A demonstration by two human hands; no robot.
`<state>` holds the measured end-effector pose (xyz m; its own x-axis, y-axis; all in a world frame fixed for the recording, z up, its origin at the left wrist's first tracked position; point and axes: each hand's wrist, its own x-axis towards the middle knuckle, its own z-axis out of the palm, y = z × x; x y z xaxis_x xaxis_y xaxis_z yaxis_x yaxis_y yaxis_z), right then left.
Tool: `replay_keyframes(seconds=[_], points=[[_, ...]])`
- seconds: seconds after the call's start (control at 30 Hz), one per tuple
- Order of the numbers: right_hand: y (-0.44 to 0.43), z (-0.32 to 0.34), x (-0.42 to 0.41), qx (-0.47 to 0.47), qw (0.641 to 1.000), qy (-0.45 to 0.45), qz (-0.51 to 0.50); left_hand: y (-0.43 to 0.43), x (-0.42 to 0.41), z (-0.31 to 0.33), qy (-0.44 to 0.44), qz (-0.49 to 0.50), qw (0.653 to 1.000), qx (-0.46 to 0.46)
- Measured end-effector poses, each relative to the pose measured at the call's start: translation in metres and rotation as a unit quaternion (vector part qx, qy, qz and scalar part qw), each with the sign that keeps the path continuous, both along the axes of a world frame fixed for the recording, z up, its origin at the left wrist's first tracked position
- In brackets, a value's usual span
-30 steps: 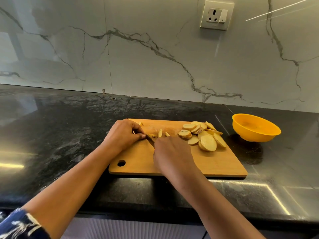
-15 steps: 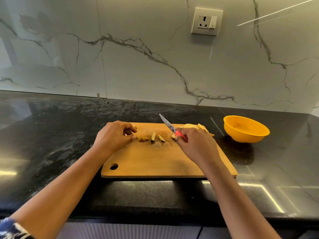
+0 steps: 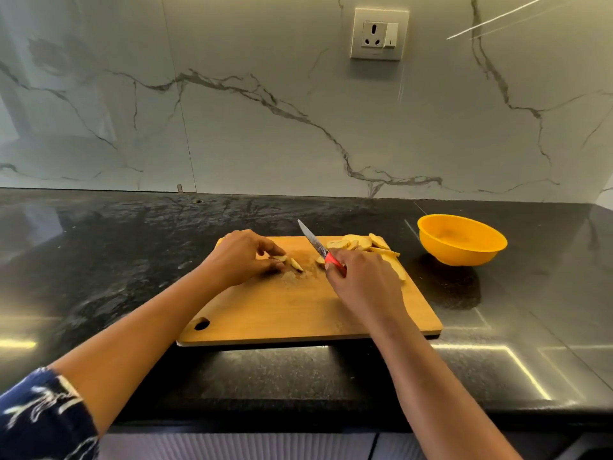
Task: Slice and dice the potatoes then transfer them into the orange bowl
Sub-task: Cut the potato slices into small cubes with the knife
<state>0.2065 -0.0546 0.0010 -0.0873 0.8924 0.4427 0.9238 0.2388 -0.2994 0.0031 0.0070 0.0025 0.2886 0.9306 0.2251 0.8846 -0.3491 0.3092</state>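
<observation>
Black counter [image 3: 99, 260], board [image 3: 282, 310] mid-frame. Dicing in hand: potato strips [image 3: 296, 264] pinched by left grip [image 3: 238, 257], knife [image 3: 313, 242] held by right grip [image 3: 361, 283], blade raised. Next: crosswise cuts judged needed.

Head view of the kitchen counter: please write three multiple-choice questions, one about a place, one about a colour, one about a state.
1. Where is the bowl relative to the cutting board? A) on it B) right of it, on the counter C) left of it
2. What colour is the knife handle? A) black B) red C) green
3. What is the right hand doing? A) gripping the knife B) lying flat C) lifting the bowl

Answers: 1 B, it stands on the dark counter past the board's right edge. 2 B, the part leaving the hand is red. 3 A, the hand is curled round the handle.
</observation>
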Motion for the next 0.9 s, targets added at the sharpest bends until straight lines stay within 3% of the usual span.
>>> replay_keyframes(seconds=[0.27, 0.57, 0.9], points=[[-0.002, -0.001, -0.005, -0.052, 0.998, -0.019, 0.026, 0.007, -0.017, -0.007, -0.058, 0.038, 0.997, -0.026], [-0.001, 0.001, -0.018, -0.092, 0.991, -0.068, 0.064, 0.006, -0.012, -0.015, -0.091, 0.050, 0.994, 0.012], [-0.010, 0.023, -0.028, -0.135, 0.975, -0.159, 0.078, 0.006, -0.012, -0.017, -0.065, 0.072, 0.995, 0.024]])
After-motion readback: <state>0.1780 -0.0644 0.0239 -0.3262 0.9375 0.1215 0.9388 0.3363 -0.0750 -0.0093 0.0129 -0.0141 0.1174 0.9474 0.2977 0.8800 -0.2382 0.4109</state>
